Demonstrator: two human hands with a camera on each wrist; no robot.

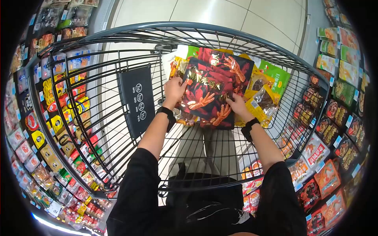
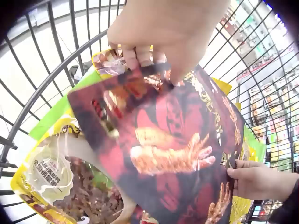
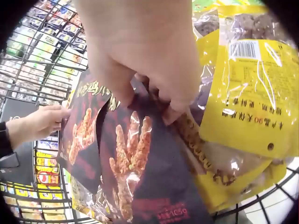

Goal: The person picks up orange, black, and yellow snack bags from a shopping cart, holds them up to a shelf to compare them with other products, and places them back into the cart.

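Dark red-and-black chicken-feet snack bags (image 1: 202, 84) overlap on top of other packages in a shopping cart. My left hand (image 1: 174, 91) pinches the left edge of the uppermost bag, thumb on its printed face (image 2: 173, 144) and fingers curled behind the edge. At the right side, my right hand (image 1: 239, 107) grips the edge of a matching dark bag (image 3: 154, 182), its fingers curled over that edge in the right wrist view. Yellow bags with clear windows (image 1: 262, 102) lie beside and under the dark ones. A green package (image 1: 275, 76) shows behind them.
The black wire cart (image 1: 189, 26) surrounds both hands, with a dark sign panel (image 1: 138, 100) on its left side. Shelves of packaged snacks (image 1: 71, 102) line the left, and more packages (image 1: 334, 114) fill the right. Pale tiled floor (image 1: 204, 11) lies ahead.
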